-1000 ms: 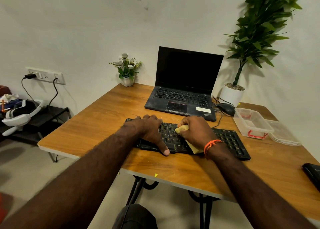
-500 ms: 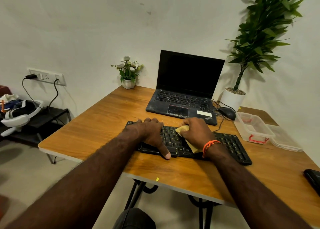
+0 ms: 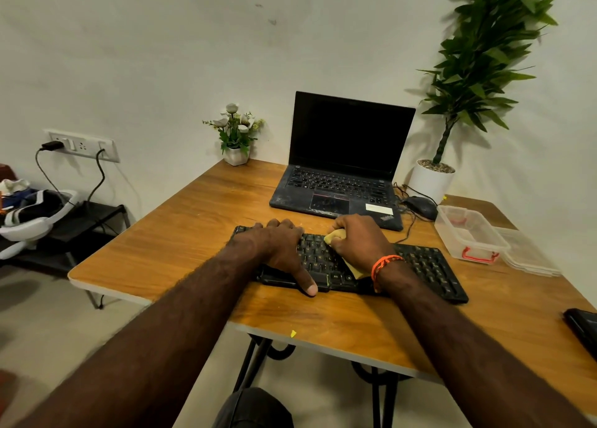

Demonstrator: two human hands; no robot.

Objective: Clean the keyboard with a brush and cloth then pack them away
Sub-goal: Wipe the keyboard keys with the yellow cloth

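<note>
A black keyboard [image 3: 429,266] lies flat near the table's front edge; a yellow cloth [image 3: 334,235] is bunched on its keys.

Both forearms bare, no sleeves in view. Left hand [image 3: 284,250] wears nothing: no ring, no watch. Right hand [image 3: 361,243] also ringless as far as visible. Right wrist has an orange thread band [image 3: 384,263], several thin strands wrapped together, slightly frayed look, loose end trailing down the wrist. Dark trouser knee [image 3: 255,410] at bottom centre, fabric detail unclear.
</note>
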